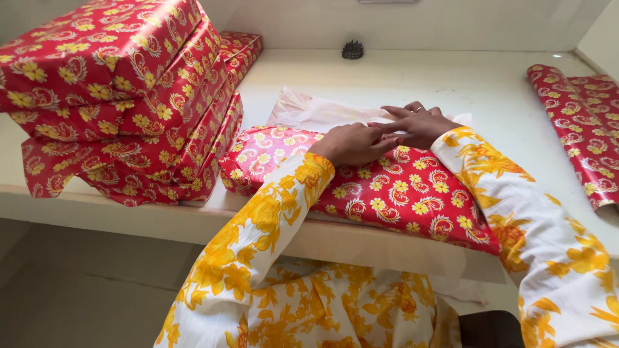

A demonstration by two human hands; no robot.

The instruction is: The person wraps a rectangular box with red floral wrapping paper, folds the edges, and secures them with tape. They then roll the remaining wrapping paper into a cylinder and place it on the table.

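Observation:
A flat parcel half covered in red wrapping paper with yellow flowers (393, 187) lies on the white counter (451, 84) in front of me. The paper's pale underside (309, 113) sticks out behind it. My left hand (351, 143) rests on the top edge of the red paper, fingers curled and pressing down. My right hand (419, 124) lies flat just beyond it, fingers spread over the fold where red paper meets the pale side. The two hands touch at the fingertips. Both arms wear white sleeves with yellow flowers.
A stack of several boxes wrapped in the same red paper (122, 96) stands at the left, leaning over the counter edge. Loose red wrapping paper (580, 129) lies at the right. A small dark spiky object (353, 49) sits at the back by the wall.

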